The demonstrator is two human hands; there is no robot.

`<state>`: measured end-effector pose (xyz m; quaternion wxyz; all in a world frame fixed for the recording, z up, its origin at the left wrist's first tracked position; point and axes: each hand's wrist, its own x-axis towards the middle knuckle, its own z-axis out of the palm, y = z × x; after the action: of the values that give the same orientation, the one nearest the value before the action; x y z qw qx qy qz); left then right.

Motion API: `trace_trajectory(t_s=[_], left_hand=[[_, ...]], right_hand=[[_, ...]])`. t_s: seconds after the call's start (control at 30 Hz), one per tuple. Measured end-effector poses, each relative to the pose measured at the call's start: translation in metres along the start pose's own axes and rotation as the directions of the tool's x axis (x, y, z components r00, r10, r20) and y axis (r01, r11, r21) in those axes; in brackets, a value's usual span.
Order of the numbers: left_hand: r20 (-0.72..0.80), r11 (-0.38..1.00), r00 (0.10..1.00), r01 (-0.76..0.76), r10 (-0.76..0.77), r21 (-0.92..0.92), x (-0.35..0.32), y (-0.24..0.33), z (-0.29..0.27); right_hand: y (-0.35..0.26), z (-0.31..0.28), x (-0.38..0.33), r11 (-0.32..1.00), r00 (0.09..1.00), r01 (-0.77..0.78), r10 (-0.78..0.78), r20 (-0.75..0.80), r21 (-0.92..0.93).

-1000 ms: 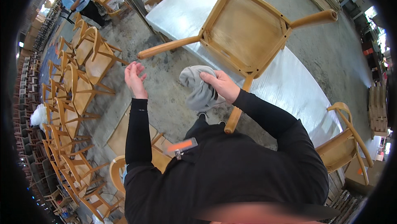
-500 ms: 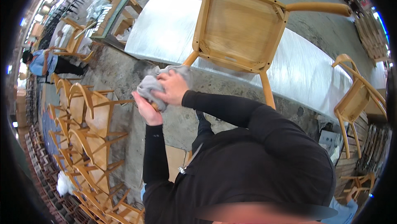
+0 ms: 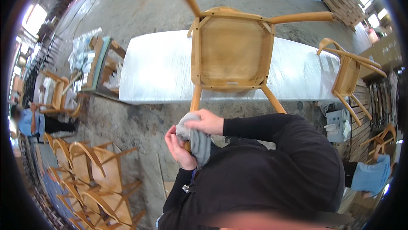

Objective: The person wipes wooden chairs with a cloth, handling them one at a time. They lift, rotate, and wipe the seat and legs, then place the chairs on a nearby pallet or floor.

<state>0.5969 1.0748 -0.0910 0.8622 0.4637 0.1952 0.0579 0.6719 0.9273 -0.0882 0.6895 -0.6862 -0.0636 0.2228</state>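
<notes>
A light wooden chair (image 3: 236,49) rests upside down on a low bench wrapped in clear plastic film (image 3: 148,66), its seat underside facing up. One of its near legs (image 3: 195,97) points toward me on the left. Around the lower part of that leg, my right hand (image 3: 209,122) presses a grey cloth (image 3: 200,146). Beside the cloth, my left hand (image 3: 179,150) curls around the leg's end, a bit of wood showing at its palm. The cloth hides most of the leg there, and a loose fold hangs toward my body.
Rows of wooden chairs (image 3: 104,168) stand on the left floor. A smaller-looking wooden chair (image 3: 348,75) sits at the bench's right end. An open crate (image 3: 100,66) stands past the left end. Two people in blue shirts, one at left (image 3: 34,121), one at right (image 3: 369,174), are near chairs.
My view has shifted, so the chair and bench appear lower. Both hands and the cloth have come closer to my body. The right hand has turned on the cloth.
</notes>
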Motion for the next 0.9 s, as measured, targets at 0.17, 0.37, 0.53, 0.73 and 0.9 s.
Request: trace_trajectory(t_s=[0.17, 0.37, 0.53, 0.73, 0.9], left_hand=[[0.086, 0.832, 0.996, -0.072, 0.029, 0.55, 0.003, -0.003, -0.001], [0.04, 0.699, 0.919, 0.269, -0.391, 0.663, 0.003, 0.017, 0.001], [0.051, 0.681, 0.941, 0.205, -0.335, 0.703, 0.004, 0.018, 0.008], [0.02, 0.678, 0.929, 0.255, -0.37, 0.69, 0.006, 0.019, 0.006], [0.121, 0.675, 0.934, 0.148, -0.335, 0.723, 0.012, 0.013, -0.009]], right_hand=[[-0.143, -0.088, 0.052, 0.68, 0.551, 0.728, -0.656, -0.515, -0.087], [-0.21, -0.133, 0.181, 0.488, 0.282, 0.63, -0.868, -0.408, -0.604], [-0.142, -0.189, 0.226, 0.663, 0.387, 0.502, -0.747, -0.541, -0.556], [-0.113, -0.216, 0.204, 0.786, 0.462, 0.293, -0.615, -0.639, -0.544], [-0.087, -0.251, 0.077, 0.631, 0.163, 0.749, -0.472, -0.866, -0.203]])
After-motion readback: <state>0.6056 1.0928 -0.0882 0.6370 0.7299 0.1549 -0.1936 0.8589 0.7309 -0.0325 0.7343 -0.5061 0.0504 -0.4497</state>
